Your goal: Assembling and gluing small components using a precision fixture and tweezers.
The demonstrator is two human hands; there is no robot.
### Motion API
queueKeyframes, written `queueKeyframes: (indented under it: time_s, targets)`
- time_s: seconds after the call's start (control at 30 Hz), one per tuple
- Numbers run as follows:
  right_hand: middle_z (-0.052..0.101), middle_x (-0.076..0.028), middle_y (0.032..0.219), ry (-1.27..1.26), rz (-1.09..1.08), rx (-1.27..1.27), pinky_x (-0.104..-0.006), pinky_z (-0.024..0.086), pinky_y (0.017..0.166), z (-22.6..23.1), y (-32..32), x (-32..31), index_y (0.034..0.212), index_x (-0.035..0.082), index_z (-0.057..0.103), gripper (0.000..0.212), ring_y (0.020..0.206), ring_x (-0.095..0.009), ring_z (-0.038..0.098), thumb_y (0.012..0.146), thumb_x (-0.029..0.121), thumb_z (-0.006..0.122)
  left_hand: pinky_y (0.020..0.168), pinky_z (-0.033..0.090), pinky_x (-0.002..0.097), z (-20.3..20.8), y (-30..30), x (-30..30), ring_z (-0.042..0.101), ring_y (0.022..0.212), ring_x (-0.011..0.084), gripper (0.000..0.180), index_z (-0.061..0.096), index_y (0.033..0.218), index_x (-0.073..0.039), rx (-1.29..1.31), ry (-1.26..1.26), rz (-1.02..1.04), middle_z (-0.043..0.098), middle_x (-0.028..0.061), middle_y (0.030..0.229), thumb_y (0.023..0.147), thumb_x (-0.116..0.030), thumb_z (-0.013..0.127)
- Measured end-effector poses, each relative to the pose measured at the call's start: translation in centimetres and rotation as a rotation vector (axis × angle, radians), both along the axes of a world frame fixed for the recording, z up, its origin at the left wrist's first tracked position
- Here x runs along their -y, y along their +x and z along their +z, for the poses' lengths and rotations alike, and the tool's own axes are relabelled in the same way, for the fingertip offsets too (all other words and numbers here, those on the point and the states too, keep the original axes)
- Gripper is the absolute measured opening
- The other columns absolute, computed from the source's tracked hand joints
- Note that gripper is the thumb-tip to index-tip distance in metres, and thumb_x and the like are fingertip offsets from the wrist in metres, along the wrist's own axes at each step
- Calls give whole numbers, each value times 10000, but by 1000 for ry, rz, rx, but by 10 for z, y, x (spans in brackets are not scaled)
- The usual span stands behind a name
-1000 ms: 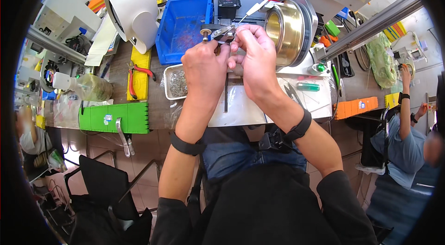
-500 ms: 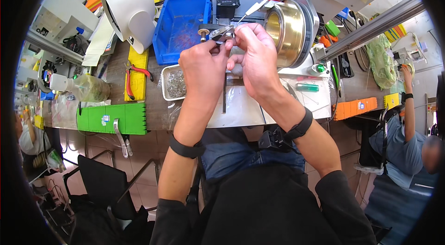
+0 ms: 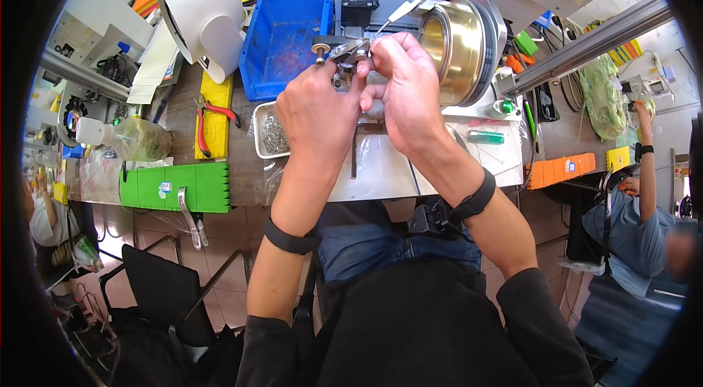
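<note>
Both hands meet at a small metal fixture (image 3: 350, 52) on the machine at the middle back of the bench. My left hand (image 3: 318, 107) is closed, its fingers curled against the fixture's near side; they hide what they hold, if anything. Beside it my right hand (image 3: 408, 90) pinches thumb and forefinger together at the fixture's right end, on something too small to make out. A brass-coloured drum (image 3: 452, 50) stands just right of my right hand. Above that hand, a red and black part with a white stem (image 3: 406, 10) slants down toward the fixture.
Left of my hands are a white dish of small metal pieces (image 3: 272, 131), a blue bin (image 3: 287, 43), red-handled pliers (image 3: 205, 127) and a white hooded device (image 3: 205, 17). A green strip (image 3: 176, 188) lines the bench's front edge. A co-worker (image 3: 630, 218) sits at far right.
My left hand has shifted slightly down and left, baring more of the metal fixture. My right hand stays almost in place, still pinched.
</note>
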State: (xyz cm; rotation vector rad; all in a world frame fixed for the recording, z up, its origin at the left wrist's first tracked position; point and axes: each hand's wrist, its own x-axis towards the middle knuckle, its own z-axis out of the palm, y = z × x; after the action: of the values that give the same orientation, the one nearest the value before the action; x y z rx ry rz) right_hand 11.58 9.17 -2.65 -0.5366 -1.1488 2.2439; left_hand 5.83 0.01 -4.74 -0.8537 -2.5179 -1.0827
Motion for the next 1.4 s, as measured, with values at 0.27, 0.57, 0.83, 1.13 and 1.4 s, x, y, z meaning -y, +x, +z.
queueKeyframes:
  time_s: [0.27, 0.57, 0.83, 1.13, 1.4]
  targets:
    - [534, -80, 843, -3, 8, -29, -308, 547, 457, -2, 2, 2, 967, 8, 475, 149, 718, -150, 595, 936, 117, 572, 632, 499, 439, 0, -8, 4, 653, 704, 354, 140, 680, 734, -18, -115, -52, -123, 651, 162, 721, 755, -148, 725]
    - [505, -104, 894, -82, 8, -189, -475, 594, 782, -10, 5, 4, 977, -24, 511, 149, 836, -221, 587, 975, 120, 472, 637, 512, 438, -3, -11, 5, 658, 707, 351, 90, 682, 744, -26, -155, -53, -163, 667, 165, 739, 712, -103, 717]
    - [471, -106, 900, -84, -13, -205, -488, 610, 768, -10, 3, 6, 1001, -31, 460, 150, 816, -219, 590, 971, 111, 496, 653, 518, 440, 0, -8, 7, 664, 735, 362, 127, 699, 815, -31, -78, -66, -151, 682, 160, 793, 726, -120, 721]
    - [474, -92, 882, -87, -11, -176, -463, 612, 755, -9, 1, 4, 990, -19, 459, 135, 785, -198, 580, 977, 109, 496, 647, 512, 437, -2, -12, 6, 658, 728, 351, 126, 697, 776, -31, -123, -73, -157, 667, 152, 763, 707, -126, 742]
    - [524, -66, 837, -91, -10, -136, -415, 575, 779, -8, 2, 4, 962, -21, 559, 158, 792, -175, 573, 978, 118, 487, 636, 508, 434, -1, -15, 8, 654, 719, 352, 126, 688, 747, -32, -146, -95, -198, 658, 166, 740, 703, -124, 762]
